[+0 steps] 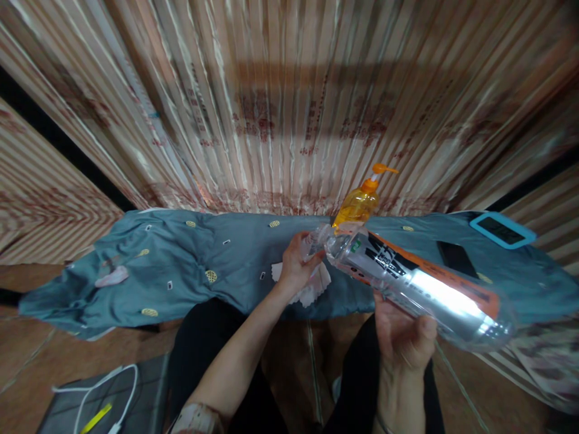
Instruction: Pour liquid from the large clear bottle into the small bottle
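One labelled bottle (425,283) is held tilted above the blue-grey cloth (244,253) in head view, gripped from below by the half-curled right hand (402,331); clear plastic (321,235) at its left end is clasped by the left hand (296,265).

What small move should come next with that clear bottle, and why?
Perhaps draw the clear bottle back a little: the left hand is at its narrow end, the right hand supports its body, and it overlaps the pump bottle in view, possibly risking a knock.
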Available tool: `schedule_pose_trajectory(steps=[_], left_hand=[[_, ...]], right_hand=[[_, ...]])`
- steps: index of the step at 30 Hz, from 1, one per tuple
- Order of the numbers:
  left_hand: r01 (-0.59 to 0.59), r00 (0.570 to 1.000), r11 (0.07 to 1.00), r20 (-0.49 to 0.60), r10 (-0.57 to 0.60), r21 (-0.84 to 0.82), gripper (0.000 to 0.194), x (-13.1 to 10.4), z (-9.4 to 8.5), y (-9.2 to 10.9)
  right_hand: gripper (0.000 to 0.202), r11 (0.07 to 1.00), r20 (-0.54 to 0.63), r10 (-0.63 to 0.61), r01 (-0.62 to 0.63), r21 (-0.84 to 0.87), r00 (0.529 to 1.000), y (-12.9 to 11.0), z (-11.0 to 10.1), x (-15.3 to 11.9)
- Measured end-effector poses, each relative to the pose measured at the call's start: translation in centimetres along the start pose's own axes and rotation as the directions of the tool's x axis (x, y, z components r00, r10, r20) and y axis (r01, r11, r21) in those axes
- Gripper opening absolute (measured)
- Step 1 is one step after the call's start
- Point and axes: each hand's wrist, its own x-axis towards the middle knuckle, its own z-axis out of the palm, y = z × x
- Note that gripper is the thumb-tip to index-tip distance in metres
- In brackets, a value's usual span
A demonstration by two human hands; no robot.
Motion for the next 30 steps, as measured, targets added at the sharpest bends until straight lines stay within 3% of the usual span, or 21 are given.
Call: schedule_pose_trajectory(steps=[14,30], left_hand=[[-0.006,1.0,1.0,0.0,0.006,-0.024,0.036,-0.1,0.1,-0.2],[0.01,1.0,1.0,-0.019,-0.011,-0.026,0.037,-0.1,0.0,0.1]], right_hand=[[0.068,0.999,-0.046,0.037,-0.038,-0.011,0.998,0.2,-0.7,0.0],[0.066,1.0,0.014,0.028,-0.028,-0.011,0.999,0.0,0.3,0.0]])
